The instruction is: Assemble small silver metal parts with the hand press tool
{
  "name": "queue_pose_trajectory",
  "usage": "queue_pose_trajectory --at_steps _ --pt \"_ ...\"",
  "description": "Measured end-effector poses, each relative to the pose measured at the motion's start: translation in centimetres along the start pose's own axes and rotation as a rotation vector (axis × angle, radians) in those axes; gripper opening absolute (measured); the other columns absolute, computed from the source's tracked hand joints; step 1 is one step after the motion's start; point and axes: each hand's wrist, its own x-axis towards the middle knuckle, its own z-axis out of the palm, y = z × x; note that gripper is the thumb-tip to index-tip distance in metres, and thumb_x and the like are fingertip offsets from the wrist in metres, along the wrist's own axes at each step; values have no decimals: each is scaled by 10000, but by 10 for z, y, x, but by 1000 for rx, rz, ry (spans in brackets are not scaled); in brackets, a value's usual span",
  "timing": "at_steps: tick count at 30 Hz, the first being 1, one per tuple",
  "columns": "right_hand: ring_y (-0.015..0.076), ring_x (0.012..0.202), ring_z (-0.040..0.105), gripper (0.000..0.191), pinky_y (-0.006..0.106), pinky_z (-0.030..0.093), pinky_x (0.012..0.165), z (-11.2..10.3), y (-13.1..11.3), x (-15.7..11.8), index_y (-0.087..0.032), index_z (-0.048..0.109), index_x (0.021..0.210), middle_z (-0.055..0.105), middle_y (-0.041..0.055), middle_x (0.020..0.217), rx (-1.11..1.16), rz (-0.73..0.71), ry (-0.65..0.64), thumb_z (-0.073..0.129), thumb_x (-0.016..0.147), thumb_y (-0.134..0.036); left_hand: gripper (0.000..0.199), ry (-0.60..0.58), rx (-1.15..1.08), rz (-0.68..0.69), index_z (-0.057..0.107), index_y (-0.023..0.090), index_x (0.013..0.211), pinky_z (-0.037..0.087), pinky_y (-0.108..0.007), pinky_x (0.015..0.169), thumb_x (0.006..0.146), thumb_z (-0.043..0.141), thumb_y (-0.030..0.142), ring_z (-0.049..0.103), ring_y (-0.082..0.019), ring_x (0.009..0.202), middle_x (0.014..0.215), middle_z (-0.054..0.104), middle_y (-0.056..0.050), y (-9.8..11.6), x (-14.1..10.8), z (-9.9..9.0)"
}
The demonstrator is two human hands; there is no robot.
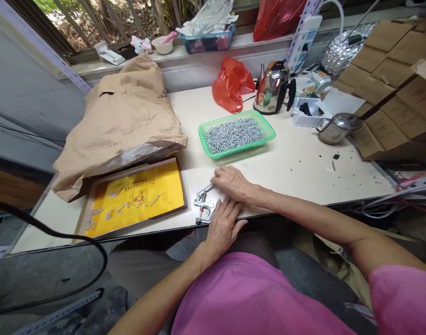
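A small metal hand tool with a spring and a curved jaw lies at the table's front edge. My left hand rests flat beside its right side, fingers stretched out. Just above, my right hand is curled over the tool's upper end and handle; what its fingers hold is hidden. Behind my hands sits a green basket full of small metal pins. To the left, several metal pieces lie scattered on a yellow sheet in a shallow tray.
A large brown paper bag covers the back left. Behind the basket are a red plastic bag and a steel kettle. At the right stand a metal pot, a white tray and cardboard.
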Motion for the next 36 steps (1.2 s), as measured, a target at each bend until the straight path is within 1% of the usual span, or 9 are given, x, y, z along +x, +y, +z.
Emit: queue_pose_trajectory --at_steps 4,9,13,18,20,23,26,29,36 --pt "238 963 456 107 343 357 708 1 -45 13 -198 683 846 590 96 1004 26 -422 -44 583 880 -214 449 -29 -47 -62 544 159 1285 413 -519 1048 888 575 367 516 -337 1254 1277 613 -157 -2 -4 4" --pt "227 927 486 100 365 390 779 22 -62 22 -168 644 777 585 104 988 -11 -568 13 584 853 -146 509 -65 -71 -99 498 178 1342 400 -509 1061 884 578 385 510 -337 1261 1319 591 -132 0 -9 5" --pt "172 788 512 57 310 418 740 23 -62 16 -195 615 851 603 45 873 178 -619 130 583 878 -155 508 -61 -57 -136 516 161 1320 422 -497 1041 875 588 395 544 -334 1213 1271 618 -131 3 -9 8" --pt "129 792 561 130 246 461 725 -20 -57 6 -177 591 941 631 27 838 541 -453 636 462 959 -181 353 29 -57 -17 595 184 1200 504 -404 930 889 573 352 603 -268 1084 1169 661 -103 2 -11 -10" --pt "113 766 576 125 237 475 723 -42 -40 9 -175 584 1018 644 18 848 550 -289 878 479 951 -183 266 162 35 30 631 189 1139 500 -369 911 926 506 286 584 -245 1092 1186 643 -114 -13 -16 -35" --pt "116 760 607 168 254 494 735 -68 6 16 -179 603 1067 670 28 887 427 -36 1031 489 950 -221 280 377 276 -154 663 210 1108 493 -355 820 942 437 222 588 -224 930 1013 667 -104 -59 -25 -86" --pt "177 887 640 216 322 503 810 -77 53 21 -155 640 1075 688 84 988 290 144 894 480 948 -225 306 408 442 -442 702 178 1036 467 -388 821 933 441 298 572 -251 868 919 672 -107 -108 -34 -134" --pt "240 999 626 254 391 504 847 -68 68 17 -163 644 1135 661 115 1106 196 237 733 511 929 -229 336 270 468 -673 723 143 1007 460 -378 839 920 437 297 585 -267 921 948 685 -115 -134 -45 -158" --pt "192 905 634 272 327 510 805 -17 9 -37 -188 633 1122 645 85 1030 339 40 390 425 979 -291 305 27 550 -705 751 164 950 461 -346 825 896 491 313 568 -281 1019 964 673 -119 -131 -46 -146"
